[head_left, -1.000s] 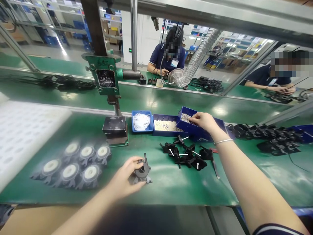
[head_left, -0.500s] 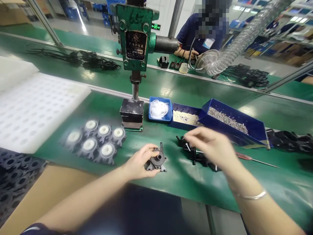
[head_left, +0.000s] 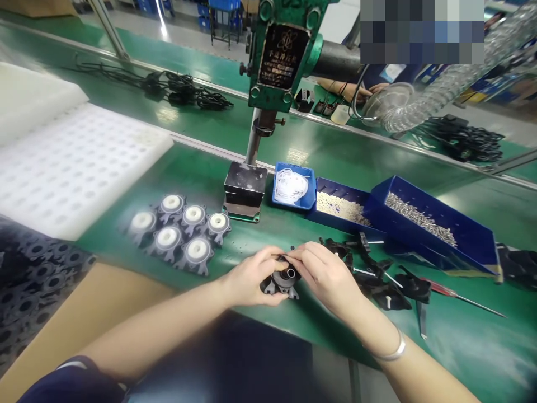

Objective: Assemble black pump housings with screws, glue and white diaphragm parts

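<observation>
My left hand (head_left: 254, 277) is closed around a small black round housing (head_left: 288, 275) with a central tube and forked feet, held low over the green bench. The fingertips of my right hand (head_left: 327, 277) are pinched together at the housing's upper edge, close to my left fingertips. Whatever lies in that pinch is too small and covered to make out. Right of my right hand lies a loose group of black plastic parts (head_left: 390, 296), some with white pins. Several similar housings with white round inserts (head_left: 198, 249) stand in rows to the left.
Behind my hands stands a green press (head_left: 281, 61) over its black block (head_left: 245, 182). Blue bins hold white rings (head_left: 290, 186), cream pieces (head_left: 342, 208) and metal screws (head_left: 419, 218). A red-handled screwdriver (head_left: 440, 288) lies at right. Across the bench is a co-worker's hand (head_left: 352, 92).
My right hand has moved left from above the black parts to the housing in my left hand. My left hand keeps its hold. The view has shifted.
</observation>
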Tool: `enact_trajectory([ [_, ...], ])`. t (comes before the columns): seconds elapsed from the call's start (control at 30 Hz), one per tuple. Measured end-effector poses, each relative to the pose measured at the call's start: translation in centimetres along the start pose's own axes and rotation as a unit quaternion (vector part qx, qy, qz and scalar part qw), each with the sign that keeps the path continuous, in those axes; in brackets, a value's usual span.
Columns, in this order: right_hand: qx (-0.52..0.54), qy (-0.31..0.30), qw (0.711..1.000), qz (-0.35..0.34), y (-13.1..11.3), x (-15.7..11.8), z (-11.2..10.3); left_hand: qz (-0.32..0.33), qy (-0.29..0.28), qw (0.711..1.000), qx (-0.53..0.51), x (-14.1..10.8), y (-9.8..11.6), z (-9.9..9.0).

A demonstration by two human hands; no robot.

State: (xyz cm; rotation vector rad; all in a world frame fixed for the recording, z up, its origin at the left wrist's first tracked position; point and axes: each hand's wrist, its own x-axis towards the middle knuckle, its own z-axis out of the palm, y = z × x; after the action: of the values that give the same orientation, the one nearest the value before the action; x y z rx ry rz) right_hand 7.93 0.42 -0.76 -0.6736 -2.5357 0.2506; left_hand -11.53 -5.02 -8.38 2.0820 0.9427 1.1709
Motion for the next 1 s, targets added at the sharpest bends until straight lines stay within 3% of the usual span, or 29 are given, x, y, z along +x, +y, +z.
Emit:
enact_trajectory([
  [0.3, -0.055, -0.044, 0.996, -0.054, 0.2, 0.5, -0.2, 0.004, -0.004, 1.000, -0.005, 0.0, -0.1, -0.2],
  [0.57, -0.028, -0.107, 0.991, -0.074, 1.1, -0.3, -1.1, 0.009, -0.004, 1.000, 0.001, 0.0, -0.1, -0.1],
  [0.8, -0.128, -0.142, 0.977, -0.096, 0.3, -0.6, -1.6, 0.020, 0.002, 1.000, -0.010, 0.0, -0.1, -0.1],
  [0.9, -0.098, -0.108, 0.987, -0.068, 0.4, -0.5, -1.4, 0.012, -0.002, 1.000, -0.016, 0.0, 0.0, -0.2],
  [1.0, -0.009, 0.004, 0.999, 0.031, 0.4, -0.4, -2.2, 0.002, -0.012, 1.000, -0.007, -0.1, 0.0, -0.2],
])
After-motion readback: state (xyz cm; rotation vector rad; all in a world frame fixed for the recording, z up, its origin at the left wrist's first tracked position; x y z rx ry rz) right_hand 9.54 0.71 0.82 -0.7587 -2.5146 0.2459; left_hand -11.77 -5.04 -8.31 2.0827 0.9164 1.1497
